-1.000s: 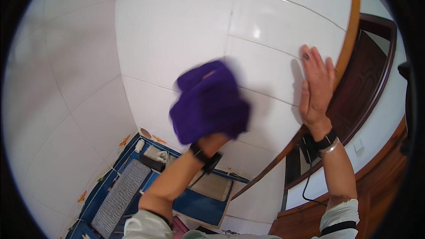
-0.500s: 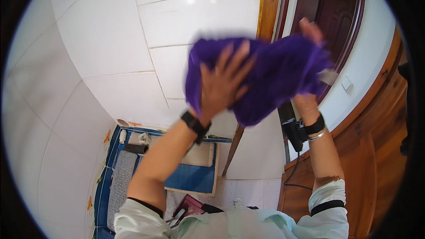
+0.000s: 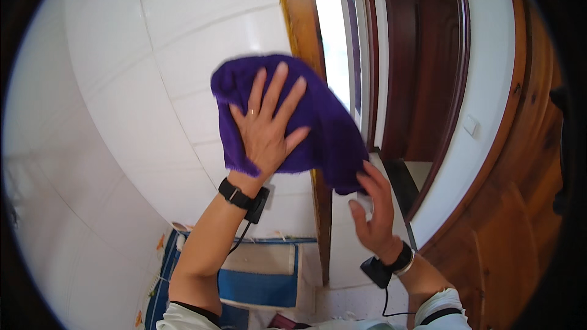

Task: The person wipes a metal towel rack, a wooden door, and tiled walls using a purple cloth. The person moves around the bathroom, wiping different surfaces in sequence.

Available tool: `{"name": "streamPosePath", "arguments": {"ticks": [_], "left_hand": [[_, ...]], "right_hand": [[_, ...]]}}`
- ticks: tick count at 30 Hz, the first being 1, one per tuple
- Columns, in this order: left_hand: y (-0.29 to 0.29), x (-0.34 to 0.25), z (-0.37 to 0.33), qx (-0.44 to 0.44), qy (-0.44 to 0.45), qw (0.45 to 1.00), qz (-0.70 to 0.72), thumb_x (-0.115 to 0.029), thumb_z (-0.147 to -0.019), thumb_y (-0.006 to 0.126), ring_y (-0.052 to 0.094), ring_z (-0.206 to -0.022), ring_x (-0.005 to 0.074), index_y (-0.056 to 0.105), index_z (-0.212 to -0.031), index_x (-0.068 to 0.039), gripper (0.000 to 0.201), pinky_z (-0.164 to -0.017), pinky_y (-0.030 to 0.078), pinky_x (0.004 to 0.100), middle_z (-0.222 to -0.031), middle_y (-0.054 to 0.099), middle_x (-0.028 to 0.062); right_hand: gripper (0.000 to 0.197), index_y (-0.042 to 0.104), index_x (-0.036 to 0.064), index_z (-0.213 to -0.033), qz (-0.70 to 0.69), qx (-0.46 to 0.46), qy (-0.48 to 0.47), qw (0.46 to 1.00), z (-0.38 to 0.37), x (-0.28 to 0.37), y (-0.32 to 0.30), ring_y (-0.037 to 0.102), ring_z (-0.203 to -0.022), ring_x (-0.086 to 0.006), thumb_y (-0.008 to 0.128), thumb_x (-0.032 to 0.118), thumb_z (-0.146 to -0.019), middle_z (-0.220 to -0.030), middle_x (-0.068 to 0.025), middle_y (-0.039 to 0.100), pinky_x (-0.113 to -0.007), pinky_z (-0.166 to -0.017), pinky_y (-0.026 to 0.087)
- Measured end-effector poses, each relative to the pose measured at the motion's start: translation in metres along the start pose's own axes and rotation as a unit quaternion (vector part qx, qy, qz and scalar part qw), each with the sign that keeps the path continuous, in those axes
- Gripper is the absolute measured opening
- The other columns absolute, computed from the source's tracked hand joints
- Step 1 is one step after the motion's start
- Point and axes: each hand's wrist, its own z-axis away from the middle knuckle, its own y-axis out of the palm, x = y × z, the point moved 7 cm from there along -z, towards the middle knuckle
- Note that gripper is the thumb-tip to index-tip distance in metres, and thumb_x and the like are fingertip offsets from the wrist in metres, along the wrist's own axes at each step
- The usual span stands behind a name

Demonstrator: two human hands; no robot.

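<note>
A purple cloth point(image 3: 324, 128) with a fuzzy edge is spread at the white tiled wall and the wooden post beside it. My left hand point(image 3: 269, 119) lies flat on the cloth with its fingers spread, a ring on one finger. From there the cloth hangs toward the lower right. My right hand point(image 3: 376, 208) is at that hanging corner, fingers curved and thumb apart, the fingertips at or touching the edge. No grip shows in the right hand. Each wrist wears a black strap with a small box and a cable.
The wooden post point(image 3: 304, 12) ends the tiled wall point(image 3: 202, 43). Beyond it are a glazed door point(image 3: 333, 36), a dark red door point(image 3: 434, 67) and a light switch point(image 3: 470, 125). Brown wood panelling point(image 3: 507, 250) stands at right. Below is a blue and beige ledge point(image 3: 260, 287).
The view has turned right. My right hand has come down from the cloth's far right end to its lower corner and opened. The cloth now hangs down there; my left hand stays flat on it.
</note>
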Motion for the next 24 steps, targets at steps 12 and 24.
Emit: {"name": "streamPosePath", "arguments": {"ticks": [12, 24], "left_hand": [[-0.026, -0.023, -0.069, 0.055, 0.047, 0.996, 0.047, -0.008, -0.083, 0.066, 0.018, -0.152, 0.0353, 0.043, -0.150, -0.012, 0.071, -0.116, 0.012, 0.0625, -0.163, 0.027, 0.0110], [-0.118, 0.074, -0.098, -0.243, -0.040, 0.915, 0.319, -0.020, -0.098, 0.053, 0.040, -0.142, 0.0289, 0.042, -0.148, -0.001, 0.054, -0.118, 0.028, 0.0406, -0.151, 0.045, 0.0157]], "right_hand": [[0.064, 0.038, -0.0061, -0.147, -0.025, -0.061, -0.073, 0.995, -0.098, 0.029, 0.067, 0.030, -0.144, -0.0444, 0.059, 0.028, -0.098, -0.155, -0.0294, 0.029, -0.055, -0.117, 0.023], [0.061, 0.039, 0.0104, -0.151, 0.074, -0.178, -0.231, 0.954, -0.303, 0.038, 0.027, 0.031, -0.139, -0.0506, 0.061, 0.031, -0.098, -0.152, -0.0357, 0.025, -0.058, -0.113, 0.028]]}}
